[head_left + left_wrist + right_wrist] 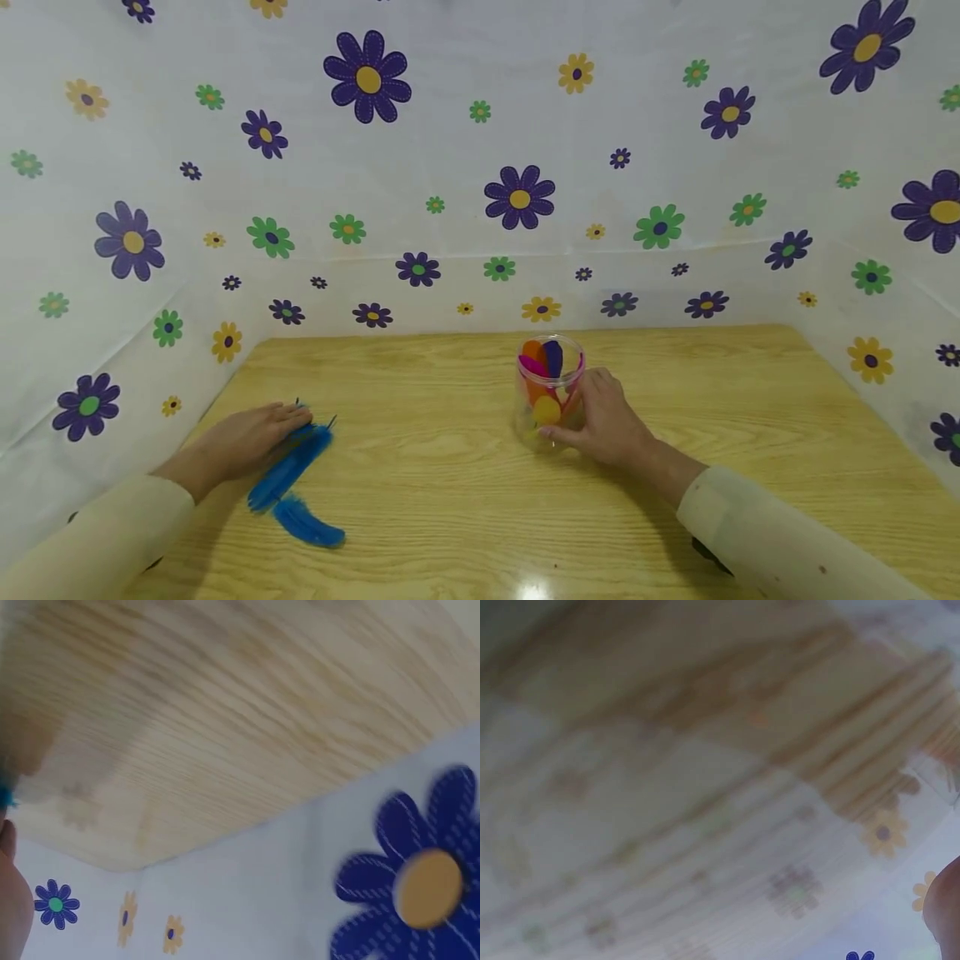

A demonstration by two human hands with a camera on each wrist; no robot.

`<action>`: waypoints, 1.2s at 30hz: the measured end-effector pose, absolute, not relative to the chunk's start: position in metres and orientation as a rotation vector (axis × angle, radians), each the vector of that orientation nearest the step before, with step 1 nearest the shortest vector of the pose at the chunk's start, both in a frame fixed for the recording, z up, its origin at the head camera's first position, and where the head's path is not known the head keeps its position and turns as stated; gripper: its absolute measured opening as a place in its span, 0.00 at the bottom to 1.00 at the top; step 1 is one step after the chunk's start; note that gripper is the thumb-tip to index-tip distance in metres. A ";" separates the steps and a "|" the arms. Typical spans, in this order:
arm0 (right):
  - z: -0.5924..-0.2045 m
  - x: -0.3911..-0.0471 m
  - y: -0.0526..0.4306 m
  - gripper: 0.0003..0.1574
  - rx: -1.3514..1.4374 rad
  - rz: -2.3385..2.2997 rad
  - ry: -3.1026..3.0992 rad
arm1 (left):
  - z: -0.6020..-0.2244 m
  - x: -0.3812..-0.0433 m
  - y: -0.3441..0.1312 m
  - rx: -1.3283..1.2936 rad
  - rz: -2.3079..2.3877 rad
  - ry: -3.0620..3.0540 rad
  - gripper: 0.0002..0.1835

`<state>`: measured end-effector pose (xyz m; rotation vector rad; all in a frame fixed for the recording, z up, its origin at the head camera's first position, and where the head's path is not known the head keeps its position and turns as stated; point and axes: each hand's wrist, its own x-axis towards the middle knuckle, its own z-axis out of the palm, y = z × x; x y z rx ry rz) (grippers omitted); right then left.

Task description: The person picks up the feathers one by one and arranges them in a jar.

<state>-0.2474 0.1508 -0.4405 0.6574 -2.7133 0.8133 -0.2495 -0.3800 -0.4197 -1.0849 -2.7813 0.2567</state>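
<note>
My left hand (255, 437) is at the left of the table, its fingers stretched out over blue feathers (291, 473). A shorter curved blue feather (309, 523) lies just in front of them. In the left wrist view, a bit of blue feather (6, 797) shows beside part of the left hand (11, 900). Right of centre, my right hand (611, 425) grips a clear round jar (550, 379) from its right side, thumb across the front. Orange, magenta, purple and yellow feathers (546, 408) stand inside the open-topped jar.
The wooden table (435, 467) has a white cloth (442, 150) with purple, green and yellow flowers behind it and along both sides. The left wrist view shows the table edge meeting this cloth.
</note>
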 end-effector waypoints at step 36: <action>-0.441 -0.249 0.153 0.57 0.650 0.795 -2.729 | -0.372 -0.277 -0.291 0.038 -1.208 -2.832 0.25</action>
